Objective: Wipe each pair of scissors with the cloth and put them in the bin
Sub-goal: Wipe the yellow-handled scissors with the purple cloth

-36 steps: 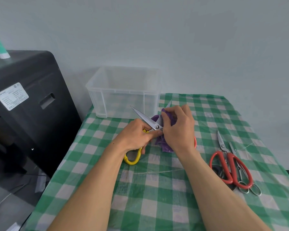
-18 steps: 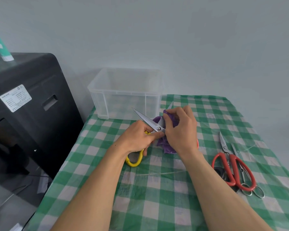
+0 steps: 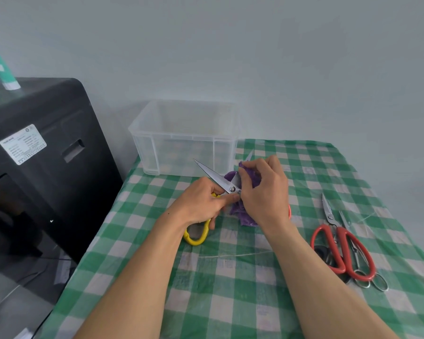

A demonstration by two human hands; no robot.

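Observation:
My left hand (image 3: 201, 204) grips the yellow-handled scissors (image 3: 213, 177) by the handle, blades spread apart. One blade points up-left toward the clear plastic bin (image 3: 184, 140); the other runs up-right into the purple cloth (image 3: 251, 178). My right hand (image 3: 264, 189) pinches that cloth around the right blade, whose tip pokes out above my fingers. Red-handled scissors (image 3: 340, 245) lie on the table at the right, on top of a small silver pair (image 3: 367, 277) and a dark-handled pair (image 3: 322, 252). An orange-red handle edge (image 3: 289, 211) shows behind my right wrist.
The table wears a green-and-white checked cloth (image 3: 230, 289). A black machine (image 3: 34, 162) stands close to the table's left edge, with a green-and-white tube (image 3: 0, 67) on top. A grey wall rises right behind the bin.
The hands and scissors stay in nearly the same place. My right hand with the cloth has slid slightly along the right blade; the view shifted a little.

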